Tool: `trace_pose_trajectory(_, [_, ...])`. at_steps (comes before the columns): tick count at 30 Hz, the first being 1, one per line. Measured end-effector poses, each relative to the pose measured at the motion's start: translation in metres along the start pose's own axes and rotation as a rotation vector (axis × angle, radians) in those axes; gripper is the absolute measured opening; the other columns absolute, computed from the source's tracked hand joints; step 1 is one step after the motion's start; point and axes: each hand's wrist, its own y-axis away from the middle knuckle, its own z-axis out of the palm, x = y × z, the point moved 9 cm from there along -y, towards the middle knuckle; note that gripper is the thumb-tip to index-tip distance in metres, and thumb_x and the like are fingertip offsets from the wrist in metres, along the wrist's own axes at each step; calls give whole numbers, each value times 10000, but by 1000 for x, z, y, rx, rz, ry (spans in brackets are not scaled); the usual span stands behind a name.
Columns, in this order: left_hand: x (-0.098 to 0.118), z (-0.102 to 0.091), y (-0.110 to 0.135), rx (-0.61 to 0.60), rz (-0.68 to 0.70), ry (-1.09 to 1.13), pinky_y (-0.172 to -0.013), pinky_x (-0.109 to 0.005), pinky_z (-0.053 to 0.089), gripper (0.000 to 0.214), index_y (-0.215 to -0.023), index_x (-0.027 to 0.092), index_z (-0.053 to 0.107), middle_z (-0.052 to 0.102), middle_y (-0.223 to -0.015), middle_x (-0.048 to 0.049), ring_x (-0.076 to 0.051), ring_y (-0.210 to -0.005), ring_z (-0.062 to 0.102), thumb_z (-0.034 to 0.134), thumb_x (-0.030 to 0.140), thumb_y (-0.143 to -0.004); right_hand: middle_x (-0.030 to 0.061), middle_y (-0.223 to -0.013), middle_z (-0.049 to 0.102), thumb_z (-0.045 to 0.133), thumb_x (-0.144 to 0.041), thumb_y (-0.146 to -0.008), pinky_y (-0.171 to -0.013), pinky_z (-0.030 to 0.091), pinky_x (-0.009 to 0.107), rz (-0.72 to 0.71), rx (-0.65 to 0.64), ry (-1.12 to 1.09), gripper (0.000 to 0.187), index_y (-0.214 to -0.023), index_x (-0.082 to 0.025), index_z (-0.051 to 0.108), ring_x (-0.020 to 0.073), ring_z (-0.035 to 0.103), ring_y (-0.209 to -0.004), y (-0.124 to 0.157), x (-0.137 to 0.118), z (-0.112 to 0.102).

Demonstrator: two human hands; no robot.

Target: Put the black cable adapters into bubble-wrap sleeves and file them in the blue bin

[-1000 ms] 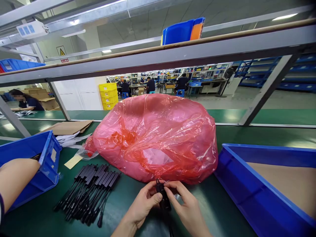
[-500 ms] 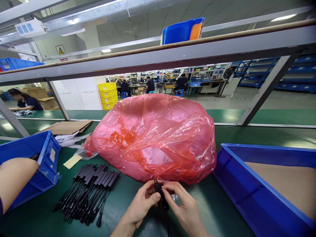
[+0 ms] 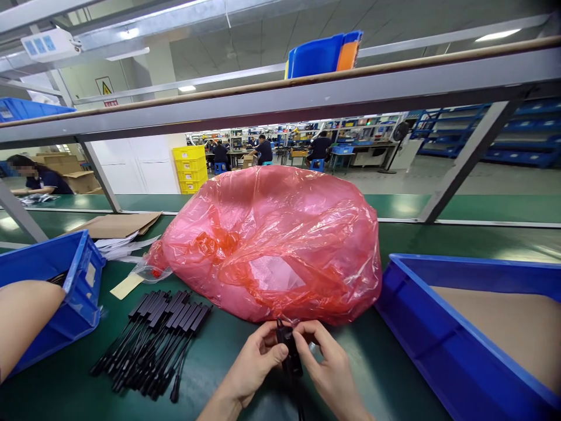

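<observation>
Closely, left fingers (image 3: pixel 277 353) pinch black device (image 3: pixel 292 359) (right fingers (image 3: pixel 305 349) touching).

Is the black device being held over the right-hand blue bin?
No, the left hand holds the black device in front of the red bag, with that blue bin off to the right.

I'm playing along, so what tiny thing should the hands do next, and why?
Maybe the right hand should gently press along the edge of the black device, because it sits at that edge while the left hand grips the other side.
</observation>
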Motion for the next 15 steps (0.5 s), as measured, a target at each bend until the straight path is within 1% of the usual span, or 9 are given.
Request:
trace_pose_trajectory(3, [-2, -9, -2, 73, 0, 52, -779, -250, 482, 500, -1225, 204, 646, 703, -1149, -100, -201, -1024, 634, 778, 471, -822, 16, -796, 630, 506, -470, -995, -640, 494, 278, 96, 29, 21, 265, -883, -241, 578, 178, 604, -690, -4, 16, -7])
trace_pose_trajectory(5, [0, -16, -3, 123, 15, 85, -770, -253, 490, 515, -1218, 197, 635, 706, -1132, -99, -198, -993, 647, 770, 496, -822, 13, -791, 643, 467, -503, -998, -609, 493, 273, 159, 14, 92, 304, -894, -237, 571, 174, 608, -665, -10, 29, -11])
trace_pose_trajectory(7, [4, -19, -3, 148, 33, 103, -764, -254, 491, 535, -1210, 188, 634, 708, -1122, -100, -195, -964, 658, 773, 516, -811, 11, -771, 663, 460, -516, -989, -597, 499, 276, 191, -25, 165, 326, -879, -234, 581, 176, 621, -643, -16, 42, -13])
trace_pose_trajectory(9, [9, -20, -3, 158, 43, 118, -753, -255, 494, 546, -1202, 186, 635, 709, -1122, -100, -193, -943, 664, 779, 526, -800, 7, -742, 678, 489, -508, -967, -583, 495, 283, 195, -58, 225, 316, -842, -237, 592, 181, 635, -620, -20, 52, -15])
trace_pose_trajectory(12, [10, -18, -2, 155, 37, 127, -748, -258, 500, 531, -1199, 188, 634, 711, -1120, -98, -193, -935, 672, 781, 511, -805, 13, -736, 689, 515, -467, -940, -548, 461, 301, 181, -89, 349, 262, -813, -251, 590, 201, 640, -602, -18, 64, -12])
trace_pose_trajectory(15, [7, -17, -1, 129, 33, 122, -761, -259, 505, 495, -1213, 188, 621, 705, -1138, -102, -190, -951, 669, 760, 480, -838, 64, -837, 704, 489, -414, -918, -564, 468, 331, 121, -117, 459, 205, -858, -249, 594, 242, 659, -681, -13, 72, -2])
